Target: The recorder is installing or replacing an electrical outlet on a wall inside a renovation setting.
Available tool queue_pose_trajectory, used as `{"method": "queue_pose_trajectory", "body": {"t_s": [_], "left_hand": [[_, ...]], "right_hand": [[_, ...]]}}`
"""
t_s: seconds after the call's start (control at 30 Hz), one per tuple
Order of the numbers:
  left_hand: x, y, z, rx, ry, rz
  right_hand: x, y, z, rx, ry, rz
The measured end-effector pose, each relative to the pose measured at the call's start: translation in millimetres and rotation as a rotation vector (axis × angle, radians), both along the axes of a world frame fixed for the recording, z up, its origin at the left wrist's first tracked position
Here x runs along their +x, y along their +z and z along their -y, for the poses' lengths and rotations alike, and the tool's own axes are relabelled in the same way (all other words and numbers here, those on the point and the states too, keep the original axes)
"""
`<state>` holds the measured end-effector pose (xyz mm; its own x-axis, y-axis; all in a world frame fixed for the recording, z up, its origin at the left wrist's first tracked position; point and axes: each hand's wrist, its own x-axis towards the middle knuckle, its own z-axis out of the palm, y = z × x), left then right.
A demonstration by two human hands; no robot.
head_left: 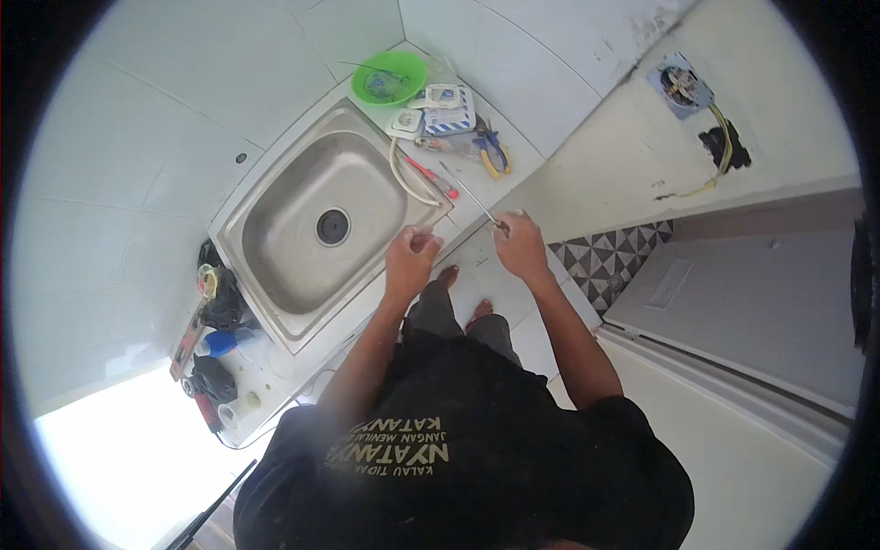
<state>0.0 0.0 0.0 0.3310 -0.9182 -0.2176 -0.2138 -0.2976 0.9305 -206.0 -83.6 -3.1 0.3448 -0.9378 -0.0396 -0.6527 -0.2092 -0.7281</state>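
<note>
Standing at a white tiled counter (513, 147), a thin metal rod (469, 195) is gripped by the closed right hand (520, 246) above the steel sink (312, 220) edge. The left hand (411, 257) is curled shut; its contents cannot be told. A green bowl (390, 77) and pliers (493, 152) lie beyond.

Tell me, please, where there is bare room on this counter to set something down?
The sink basin is bare around its drain. The counter corner by the green bowl, wall plates and pliers is crowded; so is the end with the blue bottle.
</note>
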Motion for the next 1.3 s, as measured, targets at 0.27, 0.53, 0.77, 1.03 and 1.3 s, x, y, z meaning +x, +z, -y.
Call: {"method": "queue_pose_trajectory", "body": {"t_s": [0.27, 0.53, 0.77, 1.03, 1.3], "left_hand": [[72, -31, 70, -0.062, 0.194, 0.136], [123, -49, 191, -0.177, 0.19, 0.341], [120, -53, 225, -0.104, 0.129, 0.658], [115, -52, 214, -0.185, 0.117, 0.549], [83, -28, 247, -0.087, 0.136, -0.079]], "right_hand": [[57, -15, 51, -0.061, -0.058, -0.076], [87, -23, 71, -0.147, -0.095, -0.217], [98, -25, 79, -0.213, -0.11, -0.266], [112, -29, 91, -0.276, -0.119, -0.332], [147, 5, 205, -0.027, -0.499, -0.02]]}}
